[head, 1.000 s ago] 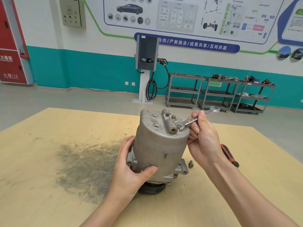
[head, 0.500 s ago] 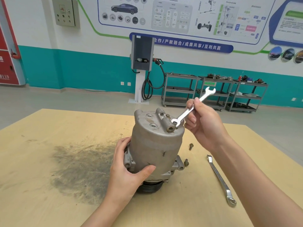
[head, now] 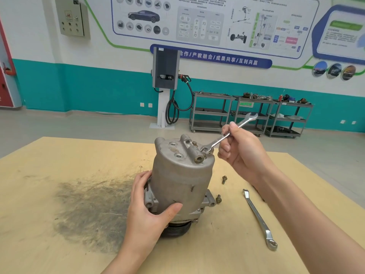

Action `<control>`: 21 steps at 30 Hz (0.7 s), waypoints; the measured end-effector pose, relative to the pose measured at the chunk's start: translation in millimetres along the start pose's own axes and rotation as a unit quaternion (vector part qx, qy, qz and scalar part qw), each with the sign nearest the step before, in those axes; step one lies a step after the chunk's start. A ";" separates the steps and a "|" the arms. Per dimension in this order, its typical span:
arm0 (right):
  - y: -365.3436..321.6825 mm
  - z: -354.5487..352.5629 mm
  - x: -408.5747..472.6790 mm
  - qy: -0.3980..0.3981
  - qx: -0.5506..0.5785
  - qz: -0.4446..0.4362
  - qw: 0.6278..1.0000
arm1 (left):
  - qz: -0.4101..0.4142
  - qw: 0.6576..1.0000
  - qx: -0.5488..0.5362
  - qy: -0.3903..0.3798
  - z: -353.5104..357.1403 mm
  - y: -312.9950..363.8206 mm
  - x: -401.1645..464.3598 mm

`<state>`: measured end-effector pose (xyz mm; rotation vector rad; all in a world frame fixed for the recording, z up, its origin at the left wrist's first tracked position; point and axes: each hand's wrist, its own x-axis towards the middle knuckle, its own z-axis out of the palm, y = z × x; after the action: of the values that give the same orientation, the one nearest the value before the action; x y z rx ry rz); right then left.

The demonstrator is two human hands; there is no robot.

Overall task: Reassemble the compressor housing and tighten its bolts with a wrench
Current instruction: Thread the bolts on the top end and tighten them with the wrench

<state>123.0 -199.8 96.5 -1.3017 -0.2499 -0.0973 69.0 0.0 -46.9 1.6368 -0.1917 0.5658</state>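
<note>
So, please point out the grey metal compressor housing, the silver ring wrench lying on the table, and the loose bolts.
grey metal compressor housing (head: 178, 180): head view, side wall.
silver ring wrench (head: 257, 217): head view, mid-shaft.
loose bolts (head: 224, 179): head view, farther bolt.

- Single view only: head-worn wide-angle camera, looking forward and slightly down.
- Near field: bench (head: 59, 194) fills the lower half; both forearms enter from the bottom edge, hands close to the lens at centre frame.
- Far field: upper half takes in the floor, the teal-and-white back wall (head: 98, 89) and the shelf carts (head: 250, 113), well beyond the bench.
- Wide-angle bowing visible at the edges.
</note>
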 end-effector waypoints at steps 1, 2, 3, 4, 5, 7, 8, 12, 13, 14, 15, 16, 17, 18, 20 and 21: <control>3.8 -1.0 -2.5 0.001 0.014 -0.010 1.000 | -0.004 1.000 0.000 -0.001 -0.2 0.1 -0.3; 7.8 -1.8 -5.2 0.001 0.027 -0.024 0.999 | -0.006 1.000 -0.001 -0.001 -0.4 0.1 -0.4; 12.0 -2.5 -8.1 0.002 0.041 -0.040 0.998 | -0.008 1.000 -0.003 -0.002 -0.4 -0.2 -0.6; 16.1 -3.2 -10.9 0.002 0.057 -0.056 0.997 | -0.010 1.000 -0.005 -0.003 -0.5 -0.4 -0.7; 20.0 -3.7 -13.7 0.003 0.070 -0.071 0.995 | -0.012 1.000 -0.008 -0.005 -0.5 -0.3 -0.8; 25.9 -5.9 -18.2 0.003 0.084 -0.097 0.992 | -0.012 1.000 -0.012 -0.007 -0.6 0.1 -0.7; 27.9 -8.2 -19.8 0.005 0.085 -0.106 0.991 | -0.010 1.000 -0.012 -0.006 -0.7 0.0 -0.8; 27.9 -27.7 -17.7 0.089 0.016 -0.091 0.992 | -0.002 1.000 0.003 0.003 0.8 2.9 -2.6; 26.1 -34.8 -15.7 0.112 -0.001 -0.071 0.991 | 0.000 1.000 0.013 0.011 2.7 3.7 -3.8; 24.1 -42.1 -13.9 0.127 -0.005 -0.048 0.991 | -0.001 0.999 0.023 0.026 5.0 4.9 -5.7; 22.6 -49.8 -12.0 0.131 -0.006 -0.022 0.991 | -0.005 0.999 0.027 0.046 7.6 6.3 -8.1; 22.0 -56.3 -10.1 0.127 -0.025 0.007 0.992 | -0.010 0.997 0.027 0.067 10.2 8.0 -10.5; 23.4 -61.9 -8.4 0.118 -0.076 0.043 0.989 | -0.012 0.996 0.028 0.086 12.5 9.4 -13.6; 28.1 -67.0 -7.2 0.106 -0.148 0.083 0.980 | -0.009 0.994 0.031 0.100 15.0 10.6 -17.1; 46.5 -75.1 -6.6 0.079 -0.293 0.171 0.937 | 0.011 0.992 0.053 0.117 19.1 11.6 -24.2; 58.2 -78.2 -7.1 0.068 -0.355 0.207 0.909 | 0.020 0.990 0.064 0.124 21.1 12.3 -26.5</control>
<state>138.5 -260.0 21.1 -2.0381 0.2148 0.0944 46.0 -27.7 -49.4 1.6721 -0.0037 0.8202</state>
